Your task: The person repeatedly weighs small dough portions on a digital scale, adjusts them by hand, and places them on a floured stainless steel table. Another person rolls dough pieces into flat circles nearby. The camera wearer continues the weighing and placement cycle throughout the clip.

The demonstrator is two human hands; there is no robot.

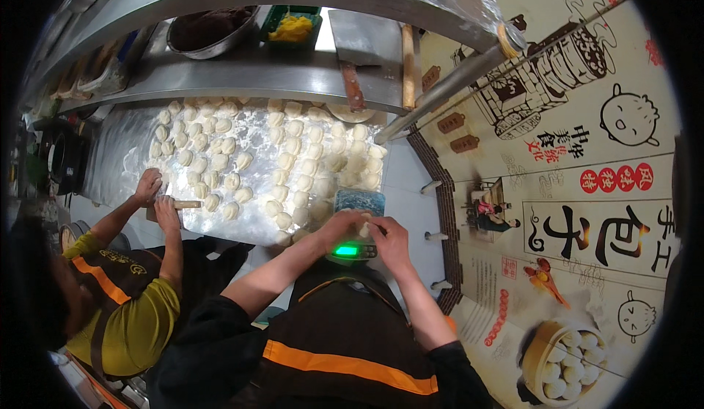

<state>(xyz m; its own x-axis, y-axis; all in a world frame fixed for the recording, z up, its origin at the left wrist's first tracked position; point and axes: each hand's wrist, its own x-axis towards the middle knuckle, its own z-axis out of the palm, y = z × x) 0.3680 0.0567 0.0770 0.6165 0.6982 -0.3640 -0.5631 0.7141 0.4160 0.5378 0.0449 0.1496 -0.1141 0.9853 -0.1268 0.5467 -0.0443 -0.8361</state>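
My left hand (pixel 345 226) and my right hand (pixel 390 237) meet above a digital kitchen scale (pixel 352 250) at the near edge of the metal table. Between their fingers is a small piece of pale dough (pixel 364 226), held by both. A blue tray (pixel 360 202) lies just beyond my hands, partly covered by them. Left of it, rows of round dough pieces (pixel 286 160) rest on the floured steel worktop (pixel 256 181). The scale's display is lit green.
At the left, a co-worker's hands hold a wooden rolling pin (pixel 187 204). On the steel shelf (pixel 275 79) stand a bowl of dark filling (pixel 212 29), a green container of yellow filling (pixel 291 27), a cleaver (pixel 355 46) and another rolling pin (pixel 407 68). A metal post (pixel 440 87) rises at the right.
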